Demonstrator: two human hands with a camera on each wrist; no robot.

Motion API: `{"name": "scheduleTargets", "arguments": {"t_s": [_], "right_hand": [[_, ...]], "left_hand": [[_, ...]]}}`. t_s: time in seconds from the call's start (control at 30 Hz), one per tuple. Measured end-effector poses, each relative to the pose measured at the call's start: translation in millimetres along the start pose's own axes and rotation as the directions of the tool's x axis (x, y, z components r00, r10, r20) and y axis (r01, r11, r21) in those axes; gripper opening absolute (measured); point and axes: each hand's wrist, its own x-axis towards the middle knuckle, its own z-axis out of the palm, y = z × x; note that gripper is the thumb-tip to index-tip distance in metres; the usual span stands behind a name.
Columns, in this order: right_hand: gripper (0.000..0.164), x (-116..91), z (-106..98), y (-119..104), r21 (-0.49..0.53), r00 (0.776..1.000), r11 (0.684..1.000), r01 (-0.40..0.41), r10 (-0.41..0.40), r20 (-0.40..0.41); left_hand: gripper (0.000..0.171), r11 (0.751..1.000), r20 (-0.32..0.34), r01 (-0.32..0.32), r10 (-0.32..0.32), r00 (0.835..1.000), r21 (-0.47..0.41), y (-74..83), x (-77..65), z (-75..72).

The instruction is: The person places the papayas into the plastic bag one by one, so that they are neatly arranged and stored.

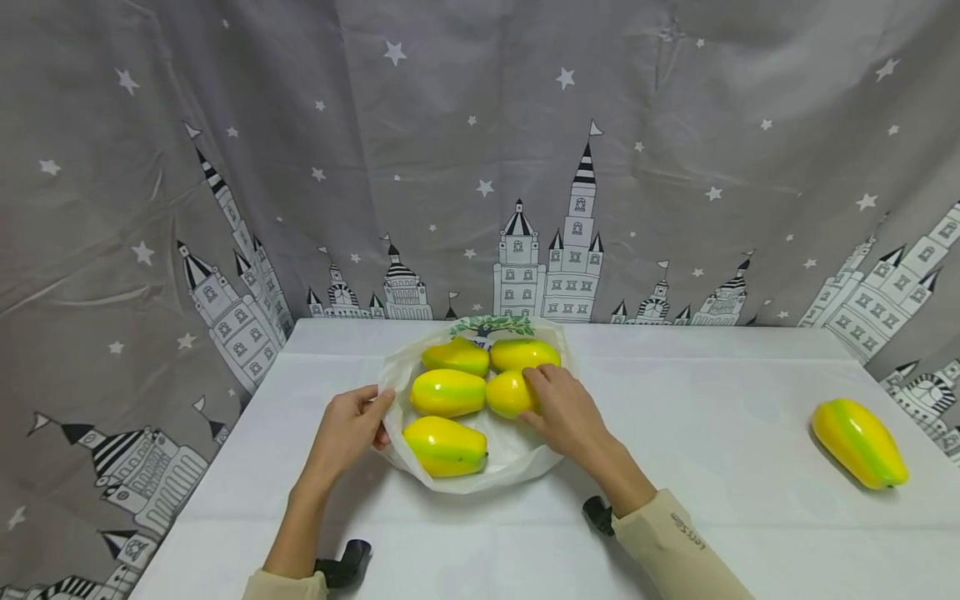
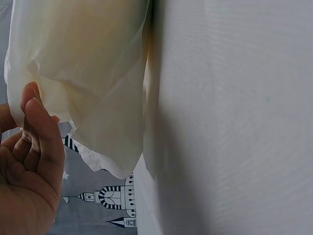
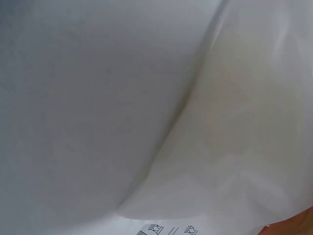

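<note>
A white plastic bag [image 1: 517, 471] with a green tree print lies open on the table, several yellow-green papayas [image 1: 448, 393] inside it. At the bag's left edge my left hand [image 1: 348, 429] pinches the rim between thumb and fingers; the left wrist view shows this hand [image 2: 34, 156] against the thin bag wall [image 2: 98, 88]. My right hand [image 1: 570, 412] reaches over the right side and grips one papaya [image 1: 510, 394], which is partly covered by the fingers. In the right wrist view the bag [image 3: 244, 122] hides nearly all of that hand.
Another papaya [image 1: 860, 443] lies on the white tablecloth [image 1: 712, 433] at the far right. Behind the table hangs a grey curtain [image 1: 450, 108] printed with castles and stars. A black wrist device [image 1: 345, 564] sits on the left forearm, a similar one [image 1: 598, 515] on the right.
</note>
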Motion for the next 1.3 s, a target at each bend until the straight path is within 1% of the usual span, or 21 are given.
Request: {"name": "scheduleTargets", "arguments": {"t_s": [0.13,0.43,0.57,0.87,1.1,1.3], "right_hand": [[0.058,-0.6,2.3,0.9,-0.005,1.0,1.0,0.003,-0.003,0.003],[0.062,0.5,0.5,1.7,-0.013,0.997,0.999,-0.037,0.038,0.071],[0.062,0.2,-0.5,1.6,-0.012,0.995,0.999,-0.049,0.05,0.086],[0.067,-2.9,-2.1,4.0,-0.002,0.996,0.998,-0.059,0.059,0.066],[0.065,-4.5,-2.6,5.3,0.015,0.997,0.999,-0.049,0.048,0.054],[0.066,-6.6,-4.9,3.8,0.043,0.997,0.997,-0.063,0.061,0.049]], "left_hand": [[0.037,1.0,-0.001,-0.003,0.003,1.0,0.002,0.0,0.4,-0.2],[0.038,1.0,0.0,0.007,-0.007,1.0,-0.007,-0.6,0.6,-0.5],[0.038,1.0,0.0,0.009,-0.009,1.0,-0.007,-1.1,0.7,-0.6],[0.038,1.0,-0.001,0.01,-0.01,1.0,0.007,-1.3,1.2,-0.7],[0.038,1.0,0.001,0.012,-0.012,1.0,0.013,-1.4,1.4,-0.4],[0.037,1.0,-0.001,0.008,-0.008,1.0,0.017,-1.3,1.5,-0.1]]}}
